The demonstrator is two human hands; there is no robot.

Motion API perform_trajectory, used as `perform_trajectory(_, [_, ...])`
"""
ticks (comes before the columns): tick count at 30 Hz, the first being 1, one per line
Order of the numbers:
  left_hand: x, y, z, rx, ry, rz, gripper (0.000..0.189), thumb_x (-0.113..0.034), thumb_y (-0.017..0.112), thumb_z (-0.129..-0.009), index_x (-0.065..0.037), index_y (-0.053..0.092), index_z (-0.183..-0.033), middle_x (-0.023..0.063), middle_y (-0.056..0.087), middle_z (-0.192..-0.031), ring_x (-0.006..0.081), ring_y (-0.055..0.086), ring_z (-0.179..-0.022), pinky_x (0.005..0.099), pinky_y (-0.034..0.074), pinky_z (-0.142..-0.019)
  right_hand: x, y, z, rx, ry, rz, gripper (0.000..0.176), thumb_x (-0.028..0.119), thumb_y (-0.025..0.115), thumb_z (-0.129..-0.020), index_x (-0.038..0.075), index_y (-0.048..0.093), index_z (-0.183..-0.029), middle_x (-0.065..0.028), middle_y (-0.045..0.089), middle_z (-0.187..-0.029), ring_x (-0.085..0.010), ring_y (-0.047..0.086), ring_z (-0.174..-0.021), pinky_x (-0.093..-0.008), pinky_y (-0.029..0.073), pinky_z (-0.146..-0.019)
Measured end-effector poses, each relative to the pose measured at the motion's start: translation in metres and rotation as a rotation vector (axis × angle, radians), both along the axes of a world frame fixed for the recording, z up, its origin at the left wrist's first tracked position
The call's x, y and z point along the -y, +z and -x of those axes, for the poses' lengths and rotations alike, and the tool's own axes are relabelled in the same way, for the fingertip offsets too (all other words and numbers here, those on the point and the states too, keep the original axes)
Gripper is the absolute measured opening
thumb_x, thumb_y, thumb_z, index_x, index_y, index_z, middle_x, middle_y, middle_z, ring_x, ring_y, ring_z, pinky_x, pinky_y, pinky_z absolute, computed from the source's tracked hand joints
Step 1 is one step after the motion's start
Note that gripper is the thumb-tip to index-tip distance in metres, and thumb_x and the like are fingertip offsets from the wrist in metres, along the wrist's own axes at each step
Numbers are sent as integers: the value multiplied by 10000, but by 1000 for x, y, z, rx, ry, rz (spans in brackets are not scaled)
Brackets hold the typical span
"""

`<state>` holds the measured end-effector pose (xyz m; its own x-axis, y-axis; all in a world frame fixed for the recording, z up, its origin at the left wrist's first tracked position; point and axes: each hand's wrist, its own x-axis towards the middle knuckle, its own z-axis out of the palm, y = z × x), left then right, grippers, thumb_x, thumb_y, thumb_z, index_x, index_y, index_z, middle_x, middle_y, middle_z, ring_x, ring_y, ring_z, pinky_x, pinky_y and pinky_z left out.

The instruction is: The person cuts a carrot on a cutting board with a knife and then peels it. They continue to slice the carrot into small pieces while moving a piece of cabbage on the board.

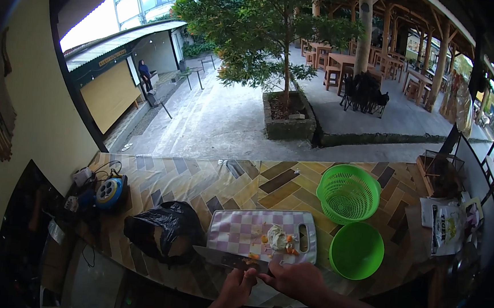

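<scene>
A knife (211,255) lies across the near edge of the checked cutting board (236,227), its tip toward the left. My right hand (298,282) is closed around the knife's right end. Below the blade my left hand (239,287) has its fingers drawn together close to the knife and to the right hand's fingertips. Whatever the left fingers may hold is too small to make out. On the board's right part sits a whitish crumpled lump (277,238), with orange pieces (292,250) scattered around it.
A green colander (347,193) and a green basin (357,251) stand right of the board. To its left are a black plastic bag (170,229) and a cable reel (109,192). Packets (447,226) lie far right. Beyond the table, a person (144,75) stands in the yard.
</scene>
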<state>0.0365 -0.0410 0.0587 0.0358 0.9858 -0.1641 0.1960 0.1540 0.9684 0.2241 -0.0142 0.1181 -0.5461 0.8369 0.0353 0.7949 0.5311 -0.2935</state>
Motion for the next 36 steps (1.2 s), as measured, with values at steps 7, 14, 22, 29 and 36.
perform_trajectory(7, [-21, -19, 10, 77, -114, 135, 398, -392, 454, -1024, -37, 580, -892, -30, 540, -711, 34, 460, -599, 227, 362, -506, -6, 1, 3, 83, -59, -75, 491, 554, 433, -961, 79, 544, -904, -83, 650, -627, -268, 658, -523, -398, 501, -414])
perform_trajectory(14, [-27, -21, 12, 638, -169, 189, 277, -309, 415, -1041, -55, 406, -1150, -3, 454, -702, 90, 413, -519, 249, 365, -465, -18, -23, 1, -208, -214, 100, 518, 574, 436, -953, 67, 530, -907, -152, 633, -672, -375, 649, -627, -483, 497, -523])
perform_trajectory(22, [-20, -22, 12, 721, -182, 185, 201, -245, 421, -1040, -45, 434, -1052, 17, 434, -625, 107, 419, -474, 250, 375, -446, -6, -40, 6, -205, -121, 144, 535, 582, 411, -959, 62, 514, -1032, -162, 626, -642, -389, 651, -617, -493, 501, -510])
perform_trajectory(29, [-11, -35, 17, 638, -172, 255, 219, -240, 430, -1009, -29, 485, -996, 13, 469, -615, 107, 426, -463, 260, 345, -428, 0, -41, 6, -167, -63, 130, 489, 553, 403, -972, 75, 503, -1007, -145, 635, -647, -371, 651, -596, -485, 495, -492])
perform_trajectory(36, [-9, -23, 12, 499, -178, 186, 187, -219, 456, -1007, -40, 473, -959, -30, 444, -615, 59, 386, -464, 241, 307, -425, 1, -31, 2, -101, -24, 101, 460, 543, 426, -968, 92, 519, -967, -123, 630, -626, -355, 641, -560, -474, 493, -474])
